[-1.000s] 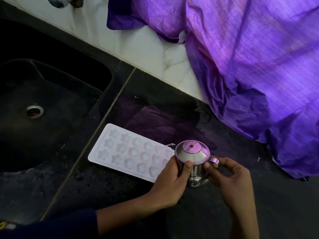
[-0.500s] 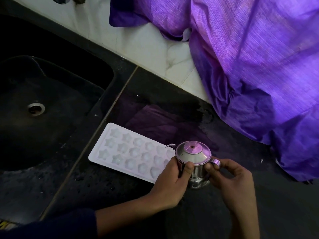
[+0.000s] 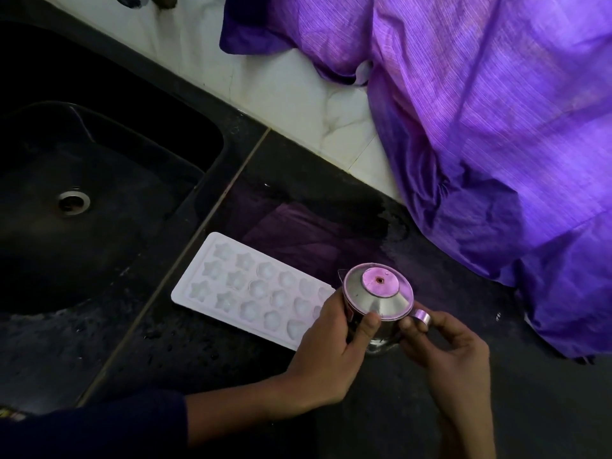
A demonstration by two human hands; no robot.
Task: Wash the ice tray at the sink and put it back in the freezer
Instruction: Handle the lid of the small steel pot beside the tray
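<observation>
A white ice tray [image 3: 246, 288] with star and round moulds lies flat on the dark counter, just right of the sink. At the tray's right end stands a small steel pot [image 3: 377, 299] with a conical lid. My left hand [image 3: 326, 352] grips the pot's body, thumb on its front. My right hand [image 3: 443, 352] pinches the pot's handle at its right side. The tray's right end is hidden behind my left hand.
The black sink [image 3: 109, 207] with its metal drain [image 3: 73, 202] fills the left. A purple cloth [image 3: 496, 127] drapes over the white tiled wall [image 3: 281, 91] and onto the counter [image 3: 331, 200] at the right. A tap's base [image 3: 142, 0] shows at the top edge.
Both hands keep the same hold on the steel pot. The view has shifted slightly; the tray has not moved.
</observation>
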